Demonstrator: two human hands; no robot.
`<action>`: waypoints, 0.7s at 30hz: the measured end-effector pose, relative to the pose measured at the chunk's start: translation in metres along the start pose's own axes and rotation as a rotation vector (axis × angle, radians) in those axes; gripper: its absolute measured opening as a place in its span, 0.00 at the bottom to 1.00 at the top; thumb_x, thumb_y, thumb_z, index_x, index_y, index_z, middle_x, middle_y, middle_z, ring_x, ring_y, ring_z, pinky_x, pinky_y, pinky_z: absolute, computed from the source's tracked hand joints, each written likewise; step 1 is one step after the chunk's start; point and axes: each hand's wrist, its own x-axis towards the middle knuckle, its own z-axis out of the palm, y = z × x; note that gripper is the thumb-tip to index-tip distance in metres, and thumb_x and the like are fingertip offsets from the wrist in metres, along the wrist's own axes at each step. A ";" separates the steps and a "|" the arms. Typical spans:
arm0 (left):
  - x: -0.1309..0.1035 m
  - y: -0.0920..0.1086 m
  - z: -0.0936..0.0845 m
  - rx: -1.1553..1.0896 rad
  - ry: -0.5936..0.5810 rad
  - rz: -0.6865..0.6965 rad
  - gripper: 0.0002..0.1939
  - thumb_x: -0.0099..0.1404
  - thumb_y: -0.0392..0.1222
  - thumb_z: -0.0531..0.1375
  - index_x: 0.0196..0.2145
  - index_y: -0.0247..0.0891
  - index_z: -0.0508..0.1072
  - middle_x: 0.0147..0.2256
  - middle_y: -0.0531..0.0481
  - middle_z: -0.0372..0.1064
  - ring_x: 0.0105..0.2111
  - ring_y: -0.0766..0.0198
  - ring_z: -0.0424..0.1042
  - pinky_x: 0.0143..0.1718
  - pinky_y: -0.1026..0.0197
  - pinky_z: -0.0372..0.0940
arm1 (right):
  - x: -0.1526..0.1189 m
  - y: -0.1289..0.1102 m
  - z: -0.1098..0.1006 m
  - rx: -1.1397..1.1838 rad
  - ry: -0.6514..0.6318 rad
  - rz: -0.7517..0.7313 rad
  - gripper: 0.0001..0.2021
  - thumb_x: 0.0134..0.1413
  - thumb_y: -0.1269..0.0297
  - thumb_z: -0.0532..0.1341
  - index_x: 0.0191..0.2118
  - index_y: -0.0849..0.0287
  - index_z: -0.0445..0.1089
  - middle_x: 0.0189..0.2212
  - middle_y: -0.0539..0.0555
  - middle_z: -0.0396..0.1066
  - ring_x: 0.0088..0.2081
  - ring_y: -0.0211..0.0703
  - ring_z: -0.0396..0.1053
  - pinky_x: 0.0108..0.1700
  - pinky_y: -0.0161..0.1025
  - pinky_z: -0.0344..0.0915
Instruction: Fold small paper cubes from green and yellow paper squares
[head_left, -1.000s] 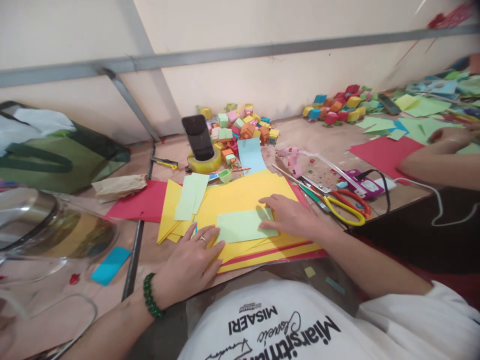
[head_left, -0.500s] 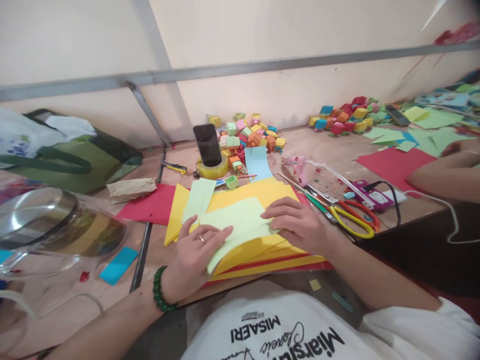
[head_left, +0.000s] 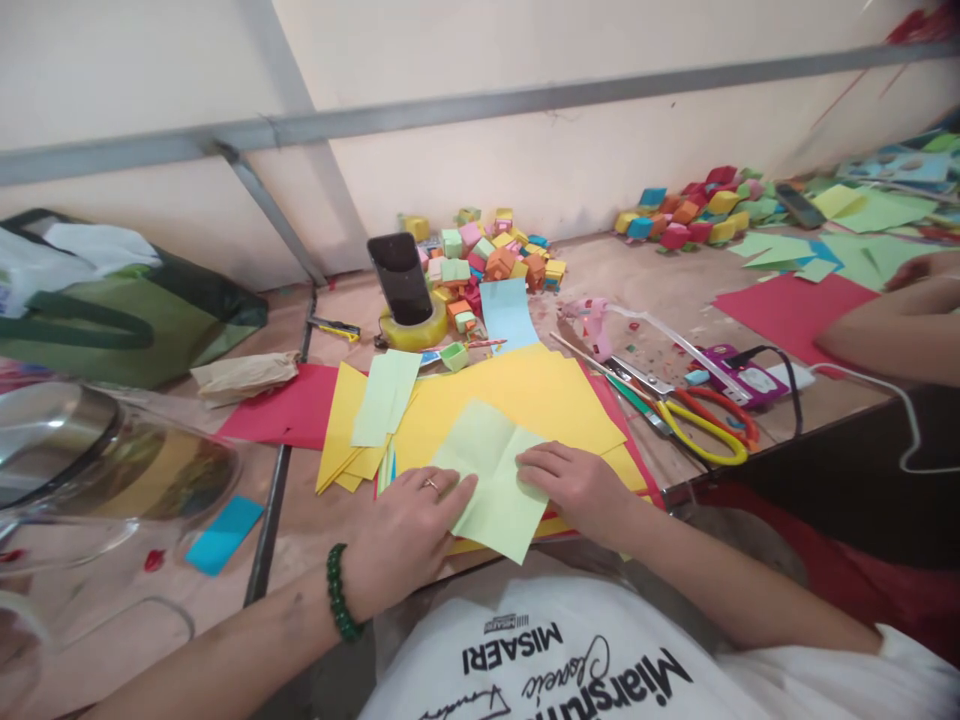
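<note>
And here the left hand [head_left: 405,532] and right hand [head_left: 581,485], apart from each other, clamp opposite edges of the creased green sheet [head_left: 491,490] (turned cornerwise, no less) over the yellow paper [head_left: 510,380], presumably to keep it taut and steady.

Light: bright and rather even, direction hard to tell | Glare: whitish sheen on the steel lid [head_left: 64,435], 9 o'clock | Shade: deep below the table [head_left: 600,265], between 3 and 4 o'clock | Sharpness: red bundle [head_left: 924,24] at 2 o'clock is blurred | Distortion: the outer edges look somewhat stretched
</note>
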 end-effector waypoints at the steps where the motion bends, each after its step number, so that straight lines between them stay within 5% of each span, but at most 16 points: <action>1: -0.004 -0.003 0.003 -0.014 -0.014 -0.025 0.20 0.56 0.27 0.53 0.46 0.35 0.70 0.41 0.42 0.74 0.37 0.56 0.72 0.36 0.57 0.68 | -0.001 0.001 0.000 0.025 -0.008 0.016 0.12 0.58 0.80 0.50 0.35 0.61 0.69 0.39 0.59 0.75 0.41 0.45 0.71 0.39 0.40 0.72; 14: -0.017 -0.031 0.016 -0.159 -0.043 -0.242 0.17 0.57 0.26 0.52 0.38 0.40 0.76 0.37 0.47 0.73 0.37 0.59 0.72 0.33 0.60 0.67 | -0.002 0.006 -0.006 0.145 -0.093 0.201 0.20 0.47 0.85 0.53 0.44 0.61 0.68 0.35 0.56 0.74 0.37 0.45 0.68 0.35 0.40 0.69; 21: -0.016 -0.020 0.014 -0.130 -0.046 -0.206 0.15 0.57 0.28 0.53 0.36 0.40 0.75 0.36 0.48 0.72 0.38 0.59 0.72 0.31 0.61 0.65 | 0.001 0.016 -0.011 0.239 -0.155 0.252 0.19 0.49 0.84 0.52 0.43 0.60 0.70 0.34 0.56 0.74 0.37 0.44 0.69 0.36 0.40 0.69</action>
